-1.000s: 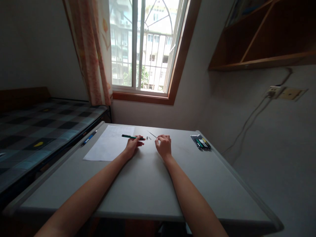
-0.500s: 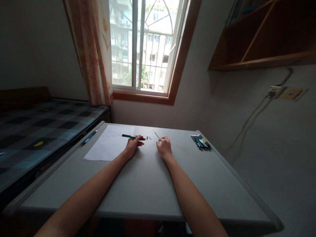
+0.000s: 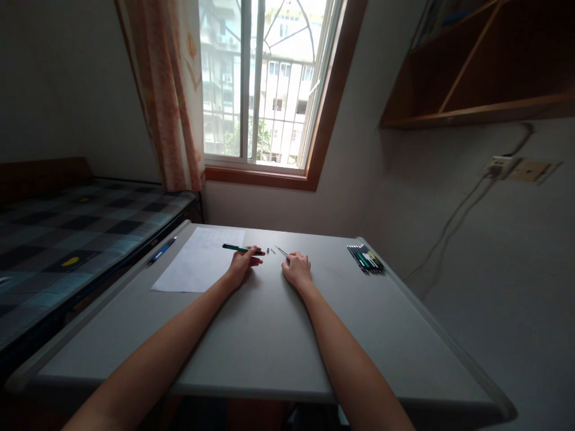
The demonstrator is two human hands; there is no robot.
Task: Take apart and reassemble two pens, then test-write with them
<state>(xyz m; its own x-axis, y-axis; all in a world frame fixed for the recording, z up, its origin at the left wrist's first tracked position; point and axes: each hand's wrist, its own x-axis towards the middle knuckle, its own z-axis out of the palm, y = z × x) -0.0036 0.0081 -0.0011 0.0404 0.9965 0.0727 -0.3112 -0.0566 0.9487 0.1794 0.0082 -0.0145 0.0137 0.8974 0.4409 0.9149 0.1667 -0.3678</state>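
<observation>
At the right edge of the white sheet [image 3: 188,266], the green pen [image 3: 233,246] is held in the left hand [image 3: 243,263], grip clamped on its barrel between thumb and fingers. Rear end of the pen is pointed left over the sheet, other end right, past the fingers. Pen is held near level.

Further right of the sheet, the thin rod [image 3: 281,250] is pinched in the right hand [image 3: 297,268]. Grip is together on its near end; far end is aimed up-left, away from the wearer. Exact fingertip contact can't be told, hidden by the hand.

Between sheet and right hand, two small parts are seen on the worktop [image 3: 265,335]: a short stub [image 3: 268,250] and a tiny pale piece [image 3: 273,251], just beside each other, too small to be identified.

Left of the sheet, the blue pen [image 3: 162,251] is laid slantwise near the worktop's left edge. Well right of the sheet, the pen set [image 3: 365,259] is placed by the right edge, in a side-by-side row. Beyond the sheet, the window [image 3: 265,84] is flanked by a curtain [image 3: 173,102].
</observation>
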